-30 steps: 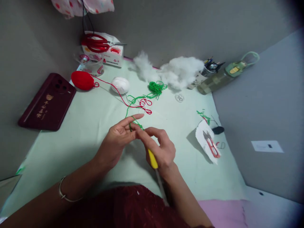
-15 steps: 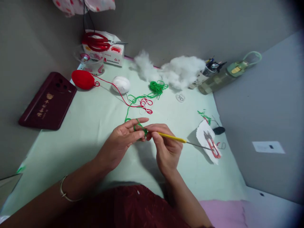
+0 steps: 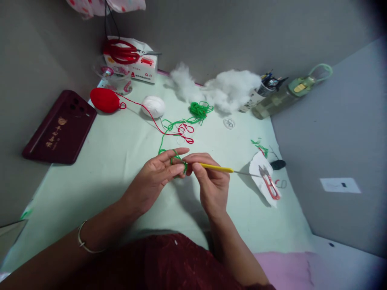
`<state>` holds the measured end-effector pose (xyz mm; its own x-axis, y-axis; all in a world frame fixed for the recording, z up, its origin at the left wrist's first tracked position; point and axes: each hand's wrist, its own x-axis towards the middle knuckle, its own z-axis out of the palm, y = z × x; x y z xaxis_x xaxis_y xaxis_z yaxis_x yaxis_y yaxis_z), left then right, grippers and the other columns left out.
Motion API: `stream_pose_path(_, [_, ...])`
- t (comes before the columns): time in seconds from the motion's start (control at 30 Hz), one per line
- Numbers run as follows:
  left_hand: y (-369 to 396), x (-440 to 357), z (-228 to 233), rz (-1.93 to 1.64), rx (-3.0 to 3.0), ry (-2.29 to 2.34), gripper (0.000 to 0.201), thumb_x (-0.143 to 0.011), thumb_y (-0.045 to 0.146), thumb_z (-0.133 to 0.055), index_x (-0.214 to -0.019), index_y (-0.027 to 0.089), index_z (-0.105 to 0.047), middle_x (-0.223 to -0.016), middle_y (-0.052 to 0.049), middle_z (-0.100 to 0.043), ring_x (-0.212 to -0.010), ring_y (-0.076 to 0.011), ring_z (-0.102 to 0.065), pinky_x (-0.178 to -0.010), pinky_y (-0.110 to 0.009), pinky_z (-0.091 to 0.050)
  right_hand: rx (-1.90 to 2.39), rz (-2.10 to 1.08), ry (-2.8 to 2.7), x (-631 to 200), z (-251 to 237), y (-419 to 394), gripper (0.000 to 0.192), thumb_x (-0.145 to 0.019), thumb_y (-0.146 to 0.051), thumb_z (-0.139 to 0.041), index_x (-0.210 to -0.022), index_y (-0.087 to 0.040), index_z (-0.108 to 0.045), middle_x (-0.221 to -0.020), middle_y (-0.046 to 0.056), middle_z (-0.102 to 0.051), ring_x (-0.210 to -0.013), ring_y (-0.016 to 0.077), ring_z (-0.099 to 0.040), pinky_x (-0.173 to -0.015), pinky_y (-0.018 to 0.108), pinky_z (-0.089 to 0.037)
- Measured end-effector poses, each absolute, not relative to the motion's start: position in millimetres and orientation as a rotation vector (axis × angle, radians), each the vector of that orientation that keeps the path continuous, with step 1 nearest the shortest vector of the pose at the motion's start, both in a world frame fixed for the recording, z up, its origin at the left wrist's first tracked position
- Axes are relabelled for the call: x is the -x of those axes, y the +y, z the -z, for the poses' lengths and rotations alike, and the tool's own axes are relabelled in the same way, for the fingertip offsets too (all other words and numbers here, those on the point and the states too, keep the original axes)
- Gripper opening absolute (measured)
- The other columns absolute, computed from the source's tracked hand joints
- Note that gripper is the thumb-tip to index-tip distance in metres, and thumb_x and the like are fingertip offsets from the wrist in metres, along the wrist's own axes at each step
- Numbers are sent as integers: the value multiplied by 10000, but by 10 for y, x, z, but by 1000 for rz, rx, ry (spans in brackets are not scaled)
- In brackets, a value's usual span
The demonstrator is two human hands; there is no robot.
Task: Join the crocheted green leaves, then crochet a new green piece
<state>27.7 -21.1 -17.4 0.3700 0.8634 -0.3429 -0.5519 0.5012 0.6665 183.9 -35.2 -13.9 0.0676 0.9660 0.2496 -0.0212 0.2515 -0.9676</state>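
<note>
Between thumb and fingers, my left hand [image 3: 159, 173] pinches a small piece of green crochet work [image 3: 184, 166]. Green yarn loops round its raised index finger and trails back to a loose green yarn bundle [image 3: 199, 111]. My right hand [image 3: 211, 181] grips a crochet hook [image 3: 220, 168] by its yellow handle. The hook's bare metal end points right, and its other tip meets the green work at my left fingertips. Fingers hide most of the stitches. Beyond the hands lie a tangle of red and white yarn [image 3: 185, 133] and a white yarn ball [image 3: 153, 106].
A red yarn ball [image 3: 105, 100] and a maroon phone [image 3: 62, 128] sit at left. Red scissors [image 3: 123, 52] rest on a box at the back. White stuffing [image 3: 232, 88], a bottle [image 3: 276, 100] and thread snips [image 3: 270, 183] are on the right.
My right hand has tilted the crochet hook, so its handle lies flatter and its far end has shifted left and up. My left hand keeps its pinch.
</note>
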Motion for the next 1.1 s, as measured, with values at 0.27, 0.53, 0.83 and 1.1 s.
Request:
stream_pose_path(0.27, [-213, -249, 136, -924, -533, 778, 282, -850, 234, -783, -1131, 208, -786, -949, -24, -729, -810, -129, -618, -862, -282, -467, 979, -1040, -1231, -1927, 134, -391, 197, -1035, -264, -540, -992, -239, -731, -931, 30, -753, -695, 137, -684, -636, 306, -590])
stream_pose_path(0.53, [-210, -262, 234, -978, -531, 797, 379, -800, 244, -852, -1168, 224, -762, -811, 31, -665, -766, -103, -612, -776, -223, -481, 1077, 2, -2027, -1869, 217, -475, 287, -968, -82, -585, -1191, -219, -702, -1081, 99, -738, -957, 197, -715, -770, 313, -617])
stream_pose_path(0.83, [-202, -253, 196, -899, -425, 691, 314, -832, 205, -790, -1145, 182, -783, -880, -9, -695, -777, -105, -610, -827, -245, -512, 997, -815, -1313, -1849, 133, -387, 194, -1010, -187, -562, -987, -236, -748, -888, 25, -697, -677, 131, -653, -616, 309, -577])
stream_pose_path(1.1, [-248, -314, 213, -937, -493, 738, 381, -827, 219, -812, -1204, 212, -758, -919, -20, -733, -863, -131, -643, -874, -265, -501, 1085, -505, -1612, -1794, 205, -443, 243, -970, -113, -612, -1097, -261, -759, -1001, 57, -747, -877, 180, -723, -714, 333, -627])
